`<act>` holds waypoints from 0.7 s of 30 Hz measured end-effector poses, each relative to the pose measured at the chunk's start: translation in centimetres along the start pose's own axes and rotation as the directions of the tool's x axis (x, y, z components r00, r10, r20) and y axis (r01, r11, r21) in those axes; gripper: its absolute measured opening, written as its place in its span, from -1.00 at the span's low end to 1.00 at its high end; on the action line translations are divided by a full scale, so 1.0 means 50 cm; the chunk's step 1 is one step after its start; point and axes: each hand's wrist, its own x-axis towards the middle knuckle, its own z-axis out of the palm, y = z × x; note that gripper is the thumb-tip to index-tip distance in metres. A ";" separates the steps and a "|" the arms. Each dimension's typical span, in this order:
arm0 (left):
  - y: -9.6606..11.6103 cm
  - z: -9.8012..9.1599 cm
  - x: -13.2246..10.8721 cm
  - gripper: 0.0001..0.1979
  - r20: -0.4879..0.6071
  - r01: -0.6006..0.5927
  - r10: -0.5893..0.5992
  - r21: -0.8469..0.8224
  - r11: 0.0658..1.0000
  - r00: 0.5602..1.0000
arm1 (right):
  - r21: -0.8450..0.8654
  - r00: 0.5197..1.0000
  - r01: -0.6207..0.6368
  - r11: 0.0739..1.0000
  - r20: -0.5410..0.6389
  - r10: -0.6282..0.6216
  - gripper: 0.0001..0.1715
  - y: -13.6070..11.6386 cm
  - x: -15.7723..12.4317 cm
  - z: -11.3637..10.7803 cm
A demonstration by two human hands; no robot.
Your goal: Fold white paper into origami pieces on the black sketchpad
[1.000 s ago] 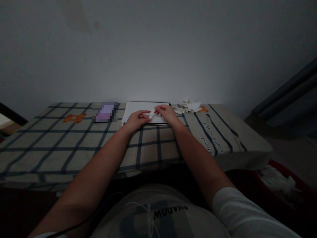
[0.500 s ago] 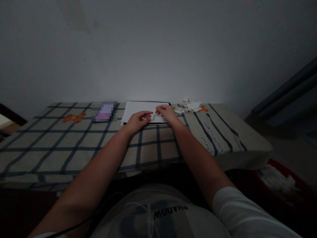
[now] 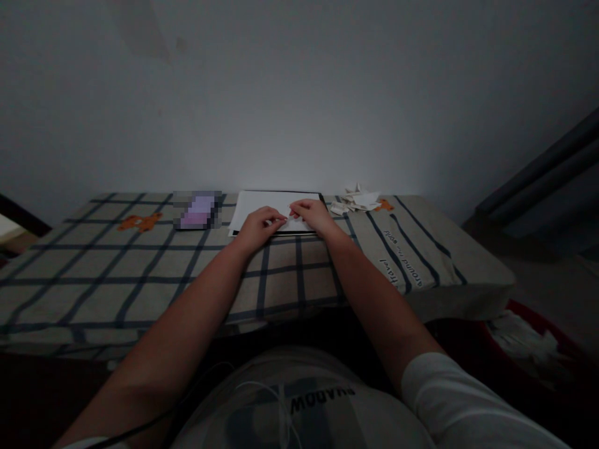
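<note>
Over a stack of white paper sheets [image 3: 255, 202] with dark edges, both hands meet near the middle. My left hand [image 3: 261, 226] is closed in a pinch, its fingertips at the lower side of a small piece of white paper [image 3: 291, 217]. From the other side, my right hand [image 3: 312, 214] pinches the same piece between thumb and fingers. Most of it is hidden by the fingertips, and its exact shape cannot be told against the white sheets. Right of the stack lies a loose pile of folded white paper pieces [image 3: 358, 201].
A blurred-out purple-screened phone [image 3: 199, 211] lies left of the stack. The table has a checked cloth [image 3: 281, 280] with orange bear prints. A wall [image 3: 299, 112] rises behind it. At lower right, a red bin [image 3: 519, 312] holds white crumpled material.
My left fingertips have closed together, and the hands have come slightly nearer each other. Less of the small white paper piece shows between them.
</note>
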 end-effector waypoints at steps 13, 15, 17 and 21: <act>-0.008 0.006 0.002 -0.59 -0.119 0.133 -0.157 -0.191 0.973 0.980 | 0.010 0.995 0.015 1.000 0.101 -0.016 -0.81 -0.011 -0.007 0.002; -0.007 0.006 0.002 -0.55 -0.114 0.142 -0.171 -0.223 0.964 0.979 | 0.004 0.995 0.019 1.000 0.103 -0.019 -0.80 -0.008 -0.006 0.002; -0.004 0.005 0.002 -0.52 -0.107 0.161 -0.191 -0.238 0.958 0.976 | 0.004 0.994 0.020 1.000 0.103 -0.020 -0.79 -0.005 -0.004 0.003; -0.003 0.005 0.001 -0.52 -0.102 0.163 -0.199 -0.287 0.944 0.975 | 0.028 0.993 0.016 0.999 0.115 -0.019 -0.78 -0.004 -0.006 0.004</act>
